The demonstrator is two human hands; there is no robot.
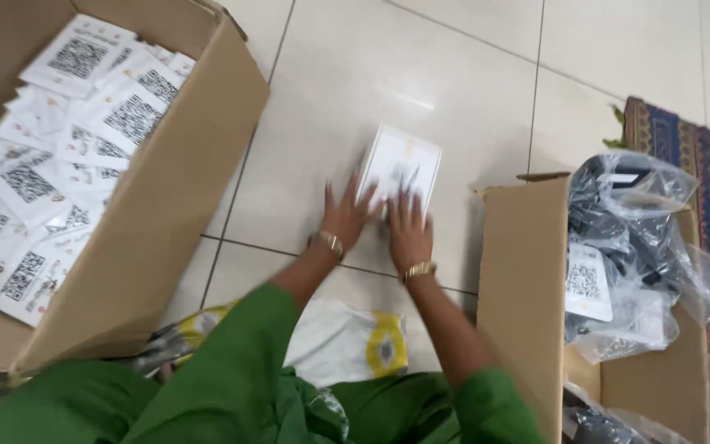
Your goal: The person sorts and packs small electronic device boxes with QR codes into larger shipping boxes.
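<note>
Head view: left of the small white box (402,167) stands a large cardboard carton (154,197) of white code-printed packets (59,140). The left hand (347,215) and right hand (408,226) rest on the box on the tiled floor (330,90), fingers spread flat. Right of it, a second carton (523,279) holds clear bagged items (630,238).

The one camera sits on my head and looks steeply down past my green sleeves (232,370) at the tiled floor (347,74), from close, seated height. My left hand (347,215) and right hand (409,230) lie near the centre of the frame, on a small white box (404,160) just toward 12 o'clock. An open cardboard box of white cards (166,189) fills the 9 to 11 o'clock side; a cardboard box of plastic-bagged items (527,271) stands at 3 to 4 o'clock. No second view shares this scene.
</note>
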